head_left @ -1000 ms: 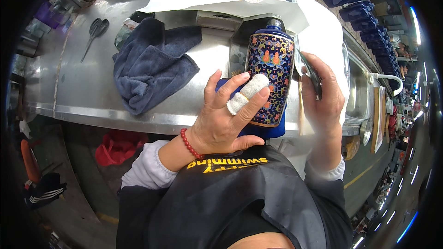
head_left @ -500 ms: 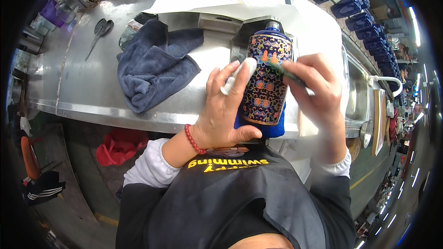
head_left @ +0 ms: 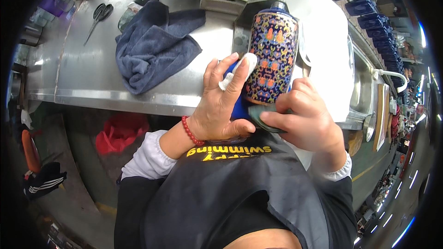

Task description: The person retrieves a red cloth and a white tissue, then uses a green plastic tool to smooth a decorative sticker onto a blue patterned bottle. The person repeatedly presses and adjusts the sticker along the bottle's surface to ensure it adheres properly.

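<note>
A dark blue bottle [head_left: 272, 60] with a dense, colourful floral pattern lies with its neck pointing away from me. Bright blue cloth [head_left: 238, 109] shows at its near left side. My left hand [head_left: 217, 106] is along the bottle's left side, fingers stretched forward and thumb apart. A white wad of cloth [head_left: 249, 64] sits between its fingers, close to the bottle. In a pinch, my right hand [head_left: 307, 122] holds a flat dark green scraper-like pad [head_left: 262, 116] by the bottle's near end. Whether the pad touches the bottle I cannot tell.
A grey-blue towel [head_left: 154, 48] lies crumpled on the metal worktop [head_left: 87, 71], left of the bottle. Black scissors [head_left: 99, 16] are farther left. White sheets [head_left: 325, 32] spread behind and right, near a sink [head_left: 362, 83]. Several dark blue bottles [head_left: 364, 7] stand at far right.
My right hand has moved down along the bottle with the green pad, from its upper right side to its near end. The left hand stays beside the bottle with the white wad.
</note>
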{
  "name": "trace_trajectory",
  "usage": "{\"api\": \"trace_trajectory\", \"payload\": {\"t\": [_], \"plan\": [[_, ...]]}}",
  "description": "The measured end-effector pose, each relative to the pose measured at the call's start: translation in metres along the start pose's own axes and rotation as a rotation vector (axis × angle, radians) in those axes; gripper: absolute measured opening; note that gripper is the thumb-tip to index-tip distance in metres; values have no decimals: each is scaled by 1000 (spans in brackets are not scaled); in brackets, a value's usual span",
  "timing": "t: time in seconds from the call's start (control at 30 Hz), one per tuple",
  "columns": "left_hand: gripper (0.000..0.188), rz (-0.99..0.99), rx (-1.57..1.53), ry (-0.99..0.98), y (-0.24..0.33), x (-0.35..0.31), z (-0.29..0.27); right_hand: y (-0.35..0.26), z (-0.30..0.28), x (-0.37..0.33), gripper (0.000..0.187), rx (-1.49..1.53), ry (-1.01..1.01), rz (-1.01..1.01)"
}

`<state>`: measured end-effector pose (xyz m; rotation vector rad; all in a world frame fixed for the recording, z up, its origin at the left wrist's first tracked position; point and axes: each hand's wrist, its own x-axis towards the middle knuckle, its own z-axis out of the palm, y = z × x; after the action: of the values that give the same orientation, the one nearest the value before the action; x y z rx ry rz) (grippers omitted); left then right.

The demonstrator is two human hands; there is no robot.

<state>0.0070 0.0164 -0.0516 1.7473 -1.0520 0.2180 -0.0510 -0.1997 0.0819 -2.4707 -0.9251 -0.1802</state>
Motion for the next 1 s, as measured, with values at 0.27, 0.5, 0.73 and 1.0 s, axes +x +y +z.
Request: {"api": "trace_trajectory", "payload": {"t": [0.27,0.5,0.73,1.0], "plan": [[106,6,178,-84,16,-20,2,8,19,-33,23,152,390,410],[107,45,350,-149,26,-21,2,6,25,-32,22,106,451,428],[96,37,263,-89,28,-17,-3,-7,8,-26,33,-29,192,255],[112,-157,249,-71,25,11,4,19,-8,39,29,-466,335,181]]}}
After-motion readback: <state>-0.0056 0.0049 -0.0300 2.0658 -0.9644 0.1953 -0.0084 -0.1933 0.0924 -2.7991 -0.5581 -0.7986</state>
